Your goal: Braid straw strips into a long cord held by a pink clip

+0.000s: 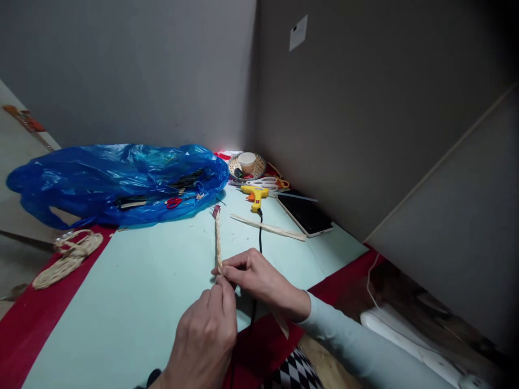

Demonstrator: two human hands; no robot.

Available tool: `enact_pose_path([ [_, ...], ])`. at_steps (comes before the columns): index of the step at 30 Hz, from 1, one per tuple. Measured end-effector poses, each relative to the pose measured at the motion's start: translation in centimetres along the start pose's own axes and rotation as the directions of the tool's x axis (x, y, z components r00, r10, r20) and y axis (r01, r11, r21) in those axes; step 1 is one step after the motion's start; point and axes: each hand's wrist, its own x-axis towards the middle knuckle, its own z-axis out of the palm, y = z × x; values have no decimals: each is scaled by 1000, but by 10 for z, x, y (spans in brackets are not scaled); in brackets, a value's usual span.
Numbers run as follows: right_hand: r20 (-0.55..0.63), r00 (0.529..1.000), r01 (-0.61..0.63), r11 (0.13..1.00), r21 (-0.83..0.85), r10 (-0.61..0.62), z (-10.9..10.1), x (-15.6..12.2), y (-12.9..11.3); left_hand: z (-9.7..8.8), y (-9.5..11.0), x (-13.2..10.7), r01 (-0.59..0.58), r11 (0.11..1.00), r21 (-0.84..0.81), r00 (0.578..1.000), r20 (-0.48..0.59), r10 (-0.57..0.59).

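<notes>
A pale straw-coloured braid [218,237] runs away from me across the light green table top, its far end held by a dark red clip [217,210]. At its near end my right hand [259,278] pinches the strands between thumb and forefinger. Just below, my left hand [208,319] is closed on the same strands, its fingertips close to the right hand's. A loose strand end [279,323] hangs down under my right wrist. The exact grip of the left fingers is hidden by the back of that hand.
A yellow glue gun [255,195] with a black cord lies ahead, near white-handled scissors [263,183] and a dark tablet [306,213]. Pale strips [267,228] cross the cord. A blue plastic bag [117,178] fills the back left; a woven piece [67,259] lies at left.
</notes>
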Motion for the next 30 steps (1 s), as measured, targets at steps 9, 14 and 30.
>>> enact_pose_path([
  [9,24,998,-67,992,110,64,-3,-1,-5,-8,-13,-9,165,795,-583,981,180,-72],
  [14,44,998,-56,994,95,52,-4,-2,-4,0,-52,16,684,28,-729,701,646,-302],
  [30,82,997,6,994,-106,2,-4,1,0,16,-48,29,619,-696,-364,570,818,79],
])
